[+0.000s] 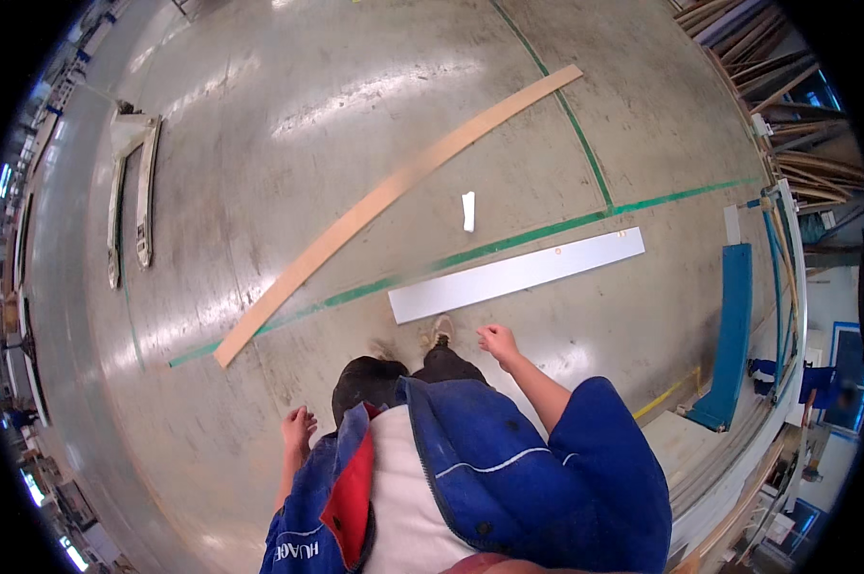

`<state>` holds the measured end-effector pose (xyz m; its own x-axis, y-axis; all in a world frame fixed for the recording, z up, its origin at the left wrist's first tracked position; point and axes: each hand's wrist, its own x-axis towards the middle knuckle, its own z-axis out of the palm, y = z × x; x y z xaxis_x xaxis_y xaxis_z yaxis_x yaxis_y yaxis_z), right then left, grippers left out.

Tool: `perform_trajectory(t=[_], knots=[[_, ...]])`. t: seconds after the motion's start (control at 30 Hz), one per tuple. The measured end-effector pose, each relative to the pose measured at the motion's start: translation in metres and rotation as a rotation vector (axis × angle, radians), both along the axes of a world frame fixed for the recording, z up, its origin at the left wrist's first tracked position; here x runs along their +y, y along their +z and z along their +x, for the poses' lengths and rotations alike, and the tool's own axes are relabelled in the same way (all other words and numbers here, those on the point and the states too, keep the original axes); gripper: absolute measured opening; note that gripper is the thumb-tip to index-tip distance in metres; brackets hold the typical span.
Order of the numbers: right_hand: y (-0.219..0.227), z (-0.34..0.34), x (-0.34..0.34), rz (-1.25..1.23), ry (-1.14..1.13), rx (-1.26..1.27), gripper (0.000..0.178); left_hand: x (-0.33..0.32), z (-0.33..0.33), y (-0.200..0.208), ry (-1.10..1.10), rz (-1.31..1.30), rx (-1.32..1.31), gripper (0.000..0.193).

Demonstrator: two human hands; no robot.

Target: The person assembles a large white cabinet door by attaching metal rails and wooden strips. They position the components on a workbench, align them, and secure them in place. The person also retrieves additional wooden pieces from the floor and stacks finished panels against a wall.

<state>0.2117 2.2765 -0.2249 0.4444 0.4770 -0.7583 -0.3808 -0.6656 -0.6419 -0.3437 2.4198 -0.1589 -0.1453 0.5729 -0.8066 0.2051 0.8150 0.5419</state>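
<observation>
My right hand [496, 343] hangs over the floor in front of me, its fingers loosely curled in, and nothing shows in it. The nearest thing to it is a white board [518, 277], lying flat just beyond my shoe [443, 330] and apart from the hand. At my left side, my left hand [299, 426] hangs low with its fingers folded and no object visible in them. A long light-brown wooden strip [394, 187] lies slantwise beyond the white board. Between the two lies a small white piece [468, 211].
Green lines [509, 241] cross the grey floor [355, 134]. A pallet jack [143, 196] stands at the far left. To the right are a blue metal piece [727, 330] and a rack [788, 249]; stacked wood strips [815, 163] lie behind.
</observation>
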Motion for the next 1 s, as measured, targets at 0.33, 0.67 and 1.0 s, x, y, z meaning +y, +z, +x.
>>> perform_trajectory(t=[0.33, 0.67, 1.0], knots=[[-0.027, -0.126, 0.165, 0.011, -0.126, -0.174, 0.025, 0.331, 0.117, -0.117, -1.025, 0.000, 0.183, 0.035], [-0.151, -0.304, 0.293, -0.010, -0.016, 0.098, 0.018, 0.509, 0.163, -0.389, -1.551, 0.166, 0.430, 0.047], [-0.286, -0.360, 0.337, -0.093, 0.223, 0.224, 0.022, 0.558, 0.193, -0.661, -1.740, 0.233, 0.623, 0.106]])
